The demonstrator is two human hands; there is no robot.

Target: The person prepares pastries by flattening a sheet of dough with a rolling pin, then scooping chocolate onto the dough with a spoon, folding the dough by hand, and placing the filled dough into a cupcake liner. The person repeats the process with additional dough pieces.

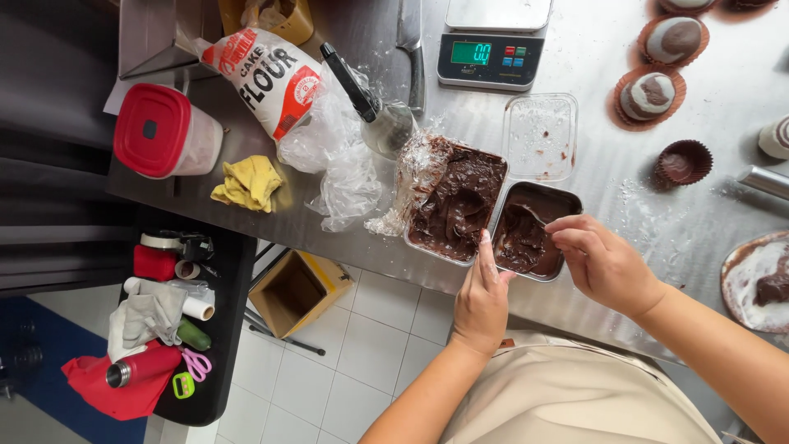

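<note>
— What's the surface like?

— A steel counter dusted with flour, above a white tiled floor. Nearest the person, the left hand rests on the counter edge, its fingers stretched out and together, the fingertips pressed against the near rim between two metal tins; it grips nothing.

— And the other hand?

— The right hand has its fingers pinched shut on the handle of a spoon, whose bowl sits down in the small tin. That tin holds a layer of dark chocolate paste, smeared up its walls.

— The tin beside it?

— The larger tin, touching the small one on its left, is heaped fuller with the same paste, and crumpled plastic wrap is peeled back over its left edge.

— Farther back?

— Just behind the small tin lies a clear plastic tub, almost bare, only crumbs and smears inside. Behind that stands a scale. Left of it are a spray bottle, a flour bag on its side, and a red-lidded tub holding something pale. At far right, paper cups hold swirled brown-and-white mounds; one dark cup holds only chocolate.
</note>
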